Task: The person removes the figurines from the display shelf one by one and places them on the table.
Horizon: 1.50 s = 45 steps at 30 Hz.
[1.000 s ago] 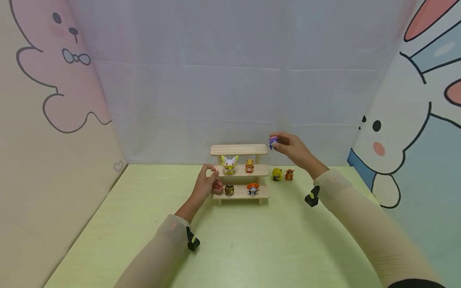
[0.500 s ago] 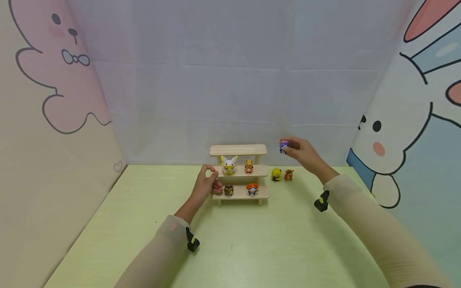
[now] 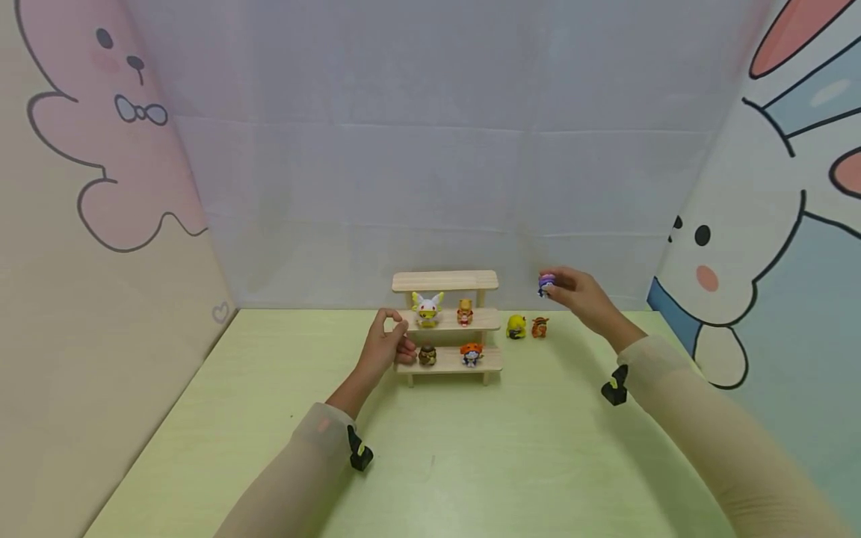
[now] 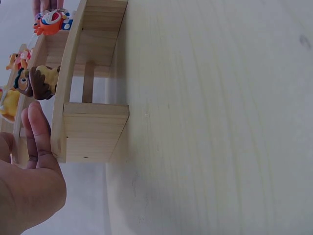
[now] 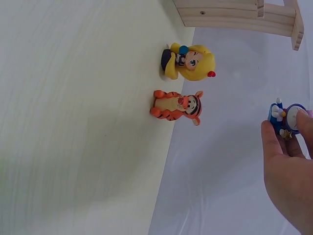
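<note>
A three-tier wooden display shelf (image 3: 445, 280) stands at the back of the table. My left hand (image 3: 386, 344) holds its left end, the thumb at the middle board and two fingers (image 4: 36, 122) reaching under it beside the lower board; the exact contact is partly hidden. Right of the shelf, my right hand (image 3: 578, 291) pinches a small blue-and-white figurine (image 3: 546, 284) with a purple-pink top, in the air. A white-and-yellow figurine (image 3: 427, 309) and a bear figurine (image 3: 465, 311) stand on the middle tier. The lower tier bears an owl figurine (image 4: 39, 82) and an orange-topped figurine (image 3: 471, 354).
On the table right of the shelf stand a yellow-haired doll figurine (image 5: 193, 62) and a tiger figurine (image 5: 178, 106), side by side below my right hand. A pale cloth wall (image 3: 430, 172) rises behind the table (image 3: 471, 456), with printed side walls left and right.
My right hand has moved right and down, away from the top tier, carrying the blue-and-white figurine. The left hand stays at the shelf's left end.
</note>
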Each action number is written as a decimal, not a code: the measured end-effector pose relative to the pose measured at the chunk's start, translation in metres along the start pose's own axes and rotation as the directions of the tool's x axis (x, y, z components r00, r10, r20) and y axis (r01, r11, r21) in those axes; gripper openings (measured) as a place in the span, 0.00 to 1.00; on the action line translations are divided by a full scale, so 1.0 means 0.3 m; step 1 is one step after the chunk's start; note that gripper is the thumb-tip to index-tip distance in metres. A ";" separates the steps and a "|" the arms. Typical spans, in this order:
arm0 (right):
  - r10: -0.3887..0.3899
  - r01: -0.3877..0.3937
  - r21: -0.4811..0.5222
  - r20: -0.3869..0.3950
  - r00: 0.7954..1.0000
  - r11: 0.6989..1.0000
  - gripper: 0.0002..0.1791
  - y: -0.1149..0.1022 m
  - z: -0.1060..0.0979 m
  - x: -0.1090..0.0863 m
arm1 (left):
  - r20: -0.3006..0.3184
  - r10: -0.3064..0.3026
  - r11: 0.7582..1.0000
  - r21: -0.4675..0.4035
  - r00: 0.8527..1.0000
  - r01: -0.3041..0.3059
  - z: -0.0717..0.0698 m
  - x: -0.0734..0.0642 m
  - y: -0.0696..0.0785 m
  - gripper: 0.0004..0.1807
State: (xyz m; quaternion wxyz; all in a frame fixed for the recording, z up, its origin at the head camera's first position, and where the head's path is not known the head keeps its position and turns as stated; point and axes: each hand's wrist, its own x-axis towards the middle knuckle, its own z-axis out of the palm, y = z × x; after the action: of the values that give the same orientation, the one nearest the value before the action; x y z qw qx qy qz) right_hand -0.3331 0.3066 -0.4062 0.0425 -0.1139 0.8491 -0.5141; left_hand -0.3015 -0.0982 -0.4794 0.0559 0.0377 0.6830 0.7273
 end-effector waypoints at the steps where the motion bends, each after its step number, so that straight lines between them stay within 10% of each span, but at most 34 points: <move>1: 0.000 0.000 0.000 -0.001 1.000 1.000 0.28 0.009 -0.004 -0.002 | 0.000 -0.001 1.000 -0.002 1.000 0.001 0.000 0.000 0.000 0.07; 45: 0.118 -0.119 -0.075 -0.022 0.993 0.990 0.23 0.308 0.005 -0.067 | 0.000 -0.003 1.000 0.027 1.000 0.003 0.003 -0.011 0.015 0.06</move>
State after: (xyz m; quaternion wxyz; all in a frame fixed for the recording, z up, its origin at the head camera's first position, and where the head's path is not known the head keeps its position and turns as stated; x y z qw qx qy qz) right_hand -0.3270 0.3511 -0.4894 0.0610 -0.0600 0.8738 -0.4788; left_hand -0.2983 -0.0982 -0.4748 0.0563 0.0373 0.6930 0.7178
